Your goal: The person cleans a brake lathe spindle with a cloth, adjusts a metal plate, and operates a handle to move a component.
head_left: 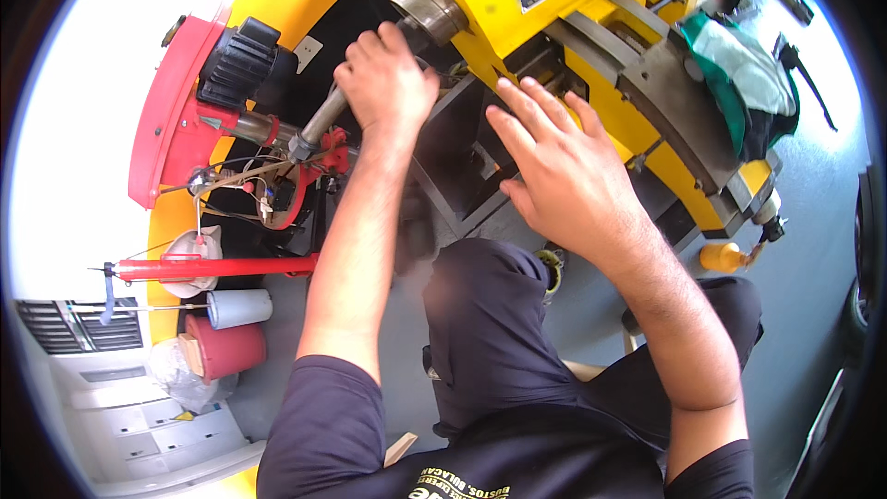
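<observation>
My left hand (386,81) is closed around a grey metal shaft (323,122) that slants down to the left from the round metal chuck (430,9) of a yellow lathe (485,23). The shaft's lower end has a wider collar (301,148). Part of the shaft lies hidden under my fingers. Off to the right, my right hand (568,162) is held palm down with its fingers stretched and spread, in front of the lathe's lower body. Nothing shows in it, though its palm is out of sight.
Left stands a red machine (180,120) with a black motor (238,63); below it a red bar (217,268) juts out near blue (240,309) and dark red (226,349) buckets. Green-and-white cloth (739,83) drapes the lathe bed (679,106). A yellow bottle (721,257) stands on the floor.
</observation>
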`<move>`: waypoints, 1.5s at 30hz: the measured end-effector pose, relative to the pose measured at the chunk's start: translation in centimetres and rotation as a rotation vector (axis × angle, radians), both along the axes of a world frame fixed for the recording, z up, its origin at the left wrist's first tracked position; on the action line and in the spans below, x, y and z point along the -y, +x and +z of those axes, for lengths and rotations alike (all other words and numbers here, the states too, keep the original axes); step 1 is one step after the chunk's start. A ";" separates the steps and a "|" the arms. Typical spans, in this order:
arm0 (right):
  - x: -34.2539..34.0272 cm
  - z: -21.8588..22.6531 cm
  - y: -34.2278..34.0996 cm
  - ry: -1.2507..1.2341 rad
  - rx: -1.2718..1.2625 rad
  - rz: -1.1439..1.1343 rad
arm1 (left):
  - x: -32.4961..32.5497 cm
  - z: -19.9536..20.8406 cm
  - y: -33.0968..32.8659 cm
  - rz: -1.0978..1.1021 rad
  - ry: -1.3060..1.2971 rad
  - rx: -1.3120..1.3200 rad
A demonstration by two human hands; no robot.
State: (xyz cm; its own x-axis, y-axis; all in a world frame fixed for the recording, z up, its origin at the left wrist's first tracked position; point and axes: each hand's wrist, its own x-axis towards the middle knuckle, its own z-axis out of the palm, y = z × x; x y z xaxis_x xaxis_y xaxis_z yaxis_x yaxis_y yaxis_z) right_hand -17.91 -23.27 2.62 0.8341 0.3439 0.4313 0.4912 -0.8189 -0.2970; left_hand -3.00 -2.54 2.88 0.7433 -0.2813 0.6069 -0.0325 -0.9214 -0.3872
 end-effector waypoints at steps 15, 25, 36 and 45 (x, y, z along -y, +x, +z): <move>2.9 -5.9 -0.9 0.250 -0.008 0.150 | -0.2 -1.6 -0.4 -0.289 0.014 -0.024; 0.5 -5.8 0.9 0.225 -0.016 0.221 | -2.3 -0.3 1.2 -0.255 -0.156 0.006; -8.8 4.1 11.3 0.530 0.104 0.365 | -3.7 0.8 -0.7 -0.396 -0.670 -0.112; -13.7 1.1 16.3 -0.195 0.426 0.272 | -15.1 -3.6 -5.9 -0.499 -1.857 0.405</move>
State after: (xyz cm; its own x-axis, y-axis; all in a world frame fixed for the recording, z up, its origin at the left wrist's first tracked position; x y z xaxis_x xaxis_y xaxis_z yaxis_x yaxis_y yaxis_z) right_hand -1.60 -9.61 3.70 0.4689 0.6305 0.6185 0.7367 -0.6656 0.1199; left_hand -8.89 12.53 -0.70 0.5774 0.6912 0.4347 -0.5471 -0.0677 0.8343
